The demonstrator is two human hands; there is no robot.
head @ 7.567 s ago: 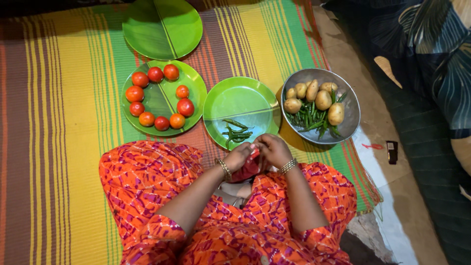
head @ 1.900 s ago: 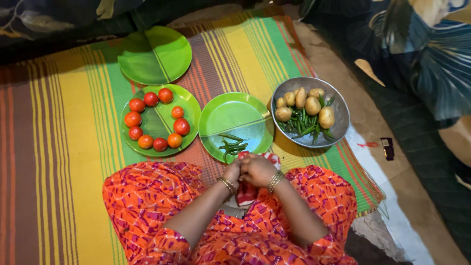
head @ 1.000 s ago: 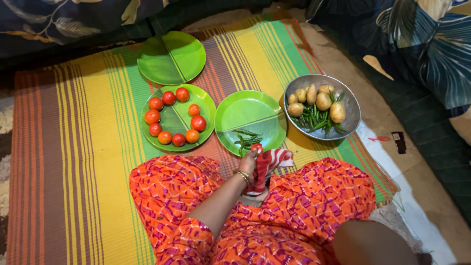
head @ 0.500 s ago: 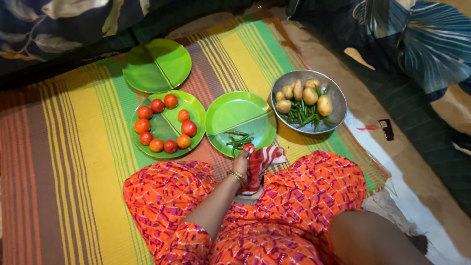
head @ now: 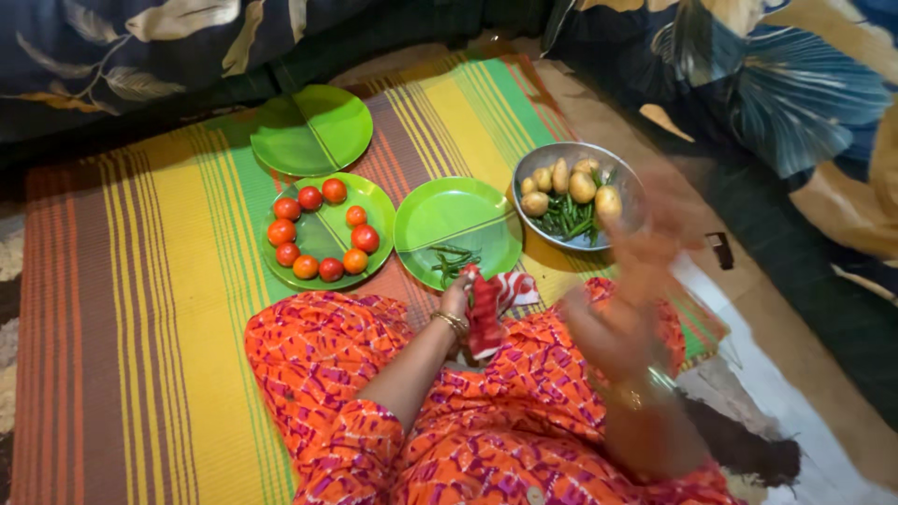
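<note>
My left hand sits low by my lap, fingers curled closed. My right hand is raised, blurred, fingers apparently spread.

Single head-worn view, looking steeply down and forward over the wearer's lap onto a striped mat. Moderately near: green plates lie mid-frame, dark patterned fabric fills the top edge. No second view to overlap.
</note>
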